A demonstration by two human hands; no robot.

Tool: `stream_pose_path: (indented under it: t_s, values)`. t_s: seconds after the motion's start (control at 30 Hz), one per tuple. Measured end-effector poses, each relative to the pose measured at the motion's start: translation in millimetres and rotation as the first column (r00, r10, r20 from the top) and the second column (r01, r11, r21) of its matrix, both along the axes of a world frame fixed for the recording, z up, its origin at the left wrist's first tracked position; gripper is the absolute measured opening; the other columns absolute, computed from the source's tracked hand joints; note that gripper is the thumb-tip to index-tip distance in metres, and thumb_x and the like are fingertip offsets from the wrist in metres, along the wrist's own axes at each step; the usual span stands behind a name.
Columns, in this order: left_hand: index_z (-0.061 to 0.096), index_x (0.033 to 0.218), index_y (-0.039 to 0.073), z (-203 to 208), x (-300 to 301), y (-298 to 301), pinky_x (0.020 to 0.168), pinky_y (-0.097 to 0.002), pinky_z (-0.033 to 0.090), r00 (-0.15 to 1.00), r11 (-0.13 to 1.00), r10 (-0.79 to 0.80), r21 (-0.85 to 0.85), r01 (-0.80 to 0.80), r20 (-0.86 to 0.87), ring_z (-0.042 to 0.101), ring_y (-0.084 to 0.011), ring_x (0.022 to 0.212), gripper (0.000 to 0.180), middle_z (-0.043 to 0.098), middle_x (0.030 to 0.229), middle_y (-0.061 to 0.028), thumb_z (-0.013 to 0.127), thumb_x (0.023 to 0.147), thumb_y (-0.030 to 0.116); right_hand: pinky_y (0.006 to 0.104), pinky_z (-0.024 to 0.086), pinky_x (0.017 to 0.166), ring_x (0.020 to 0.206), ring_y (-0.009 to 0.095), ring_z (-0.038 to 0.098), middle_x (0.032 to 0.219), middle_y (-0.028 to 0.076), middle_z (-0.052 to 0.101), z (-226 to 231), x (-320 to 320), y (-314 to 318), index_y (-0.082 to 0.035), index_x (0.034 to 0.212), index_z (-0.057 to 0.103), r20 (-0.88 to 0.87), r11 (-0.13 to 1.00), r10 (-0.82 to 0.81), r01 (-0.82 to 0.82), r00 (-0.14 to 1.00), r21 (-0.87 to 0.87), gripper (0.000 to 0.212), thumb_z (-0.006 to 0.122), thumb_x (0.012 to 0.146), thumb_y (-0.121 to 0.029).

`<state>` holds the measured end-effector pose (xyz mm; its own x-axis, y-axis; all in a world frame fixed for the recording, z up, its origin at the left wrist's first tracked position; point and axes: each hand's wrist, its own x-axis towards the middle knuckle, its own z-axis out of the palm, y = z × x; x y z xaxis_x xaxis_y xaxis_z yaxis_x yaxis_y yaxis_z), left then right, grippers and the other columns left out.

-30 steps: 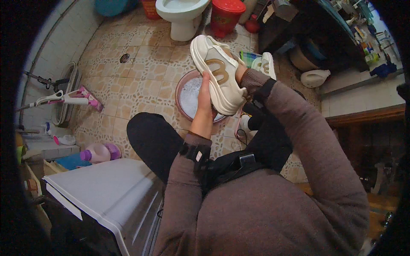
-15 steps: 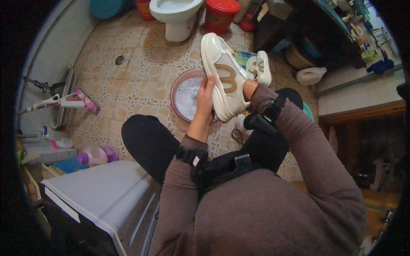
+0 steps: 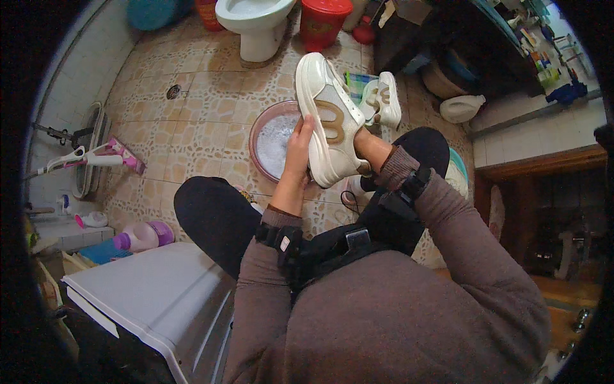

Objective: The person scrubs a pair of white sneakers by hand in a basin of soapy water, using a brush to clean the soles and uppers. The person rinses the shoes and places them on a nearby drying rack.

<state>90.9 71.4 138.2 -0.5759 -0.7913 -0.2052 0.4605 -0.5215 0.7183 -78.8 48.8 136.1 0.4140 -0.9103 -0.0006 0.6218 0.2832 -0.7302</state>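
A white sneaker (image 3: 346, 102) with a tan looped patch on its side is held up over the floor, toe pointing away from me. My left hand (image 3: 298, 152) grips it along the sole on the left side, thumb against the edge. My right hand (image 3: 373, 150) reaches into the shoe's opening from the right; its fingers are hidden inside. Partly behind the sneaker, a pink-rimmed basin (image 3: 254, 144) of sudsy water stands on the floor. Another white sneaker (image 3: 387, 101) with a similar patch rests beyond, beside a green and blue checked item (image 3: 358, 88).
A toilet (image 3: 259, 32) and a red lidded bucket (image 3: 325, 20) stand at the far side. On the left are a pink-and-white mop (image 3: 118, 153), a purple-capped bottle (image 3: 144, 236) and a grey-topped cabinet (image 3: 147, 291). A white jug (image 3: 462, 109) lies at right.
My right hand has drawn back a little from the shoe, so more of it and the wrist shows. The left hand keeps its grip. The whole view has shifted slightly.
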Motion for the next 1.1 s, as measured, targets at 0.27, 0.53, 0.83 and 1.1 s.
stream_pose_path:
  t_s: [0.27, 0.53, 0.83, 1.1]
  values:
    - [0.050, 0.132, -0.001, 9.4, 0.3, 3.0, 0.083, -0.0301, 0.052, 0.999, 1.000, -0.018, 0.021, 0.019, -0.042, 0.063, -0.0171, 0.097, 0.052, 0.062, 0.115, -0.0094, 0.050, 0.101, 0.041, 0.0388, 0.049, 0.093, 0.109, 0.027, 0.061, 0.123, 0.016, 0.062, 23.6, -0.1, 33.6, -0.008, 0.132, 0.053, -0.334, 0.991, -0.121, 0.095, 0.935, -0.093, 0.040, 0.054, 0.095, -0.022]
    - [0.051, 0.130, 0.001, 4.6, -4.3, 6.7, 0.085, -0.0336, 0.053, 0.985, 0.984, -0.068, 0.154, 0.092, -0.156, 0.065, -0.0208, 0.097, 0.052, 0.064, 0.113, -0.0111, 0.050, 0.100, 0.043, 0.0392, 0.049, 0.091, 0.108, 0.028, 0.062, 0.122, 0.017, 0.063, 39.5, 7.4, 49.0, -0.007, 0.132, 0.054, -0.796, 0.924, -0.354, 0.053, 0.491, -0.378, 0.040, 0.057, 0.094, -0.018]
    - [0.040, 0.142, 0.004, 7.7, 15.3, 2.4, 0.101, -0.0411, 0.048, 0.847, 0.989, -0.064, 0.081, 0.125, -0.528, 0.056, -0.0287, 0.121, 0.068, 0.053, 0.135, -0.0148, 0.040, 0.099, 0.057, 0.0371, 0.050, 0.089, 0.105, 0.026, 0.064, 0.116, 0.018, 0.065, 141.5, 34.6, 72.6, -0.004, 0.127, 0.058, -0.894, 0.858, -0.420, -0.254, 0.155, -0.447, 0.037, 0.061, 0.090, -0.010]
    - [0.034, 0.147, 0.007, -30.6, 29.8, -9.8, 0.103, -0.0491, 0.045, 0.788, 0.981, 0.091, 0.190, 0.033, -0.609, 0.053, -0.0333, 0.122, 0.071, 0.048, 0.141, -0.0146, 0.041, 0.097, 0.057, 0.0369, 0.054, 0.079, 0.093, 0.031, 0.067, 0.104, 0.016, 0.068, 209.4, 44.4, 117.0, -0.002, 0.114, 0.064, -0.731, 0.643, -0.633, -0.354, 0.254, -0.679, 0.028, 0.063, 0.086, -0.001]
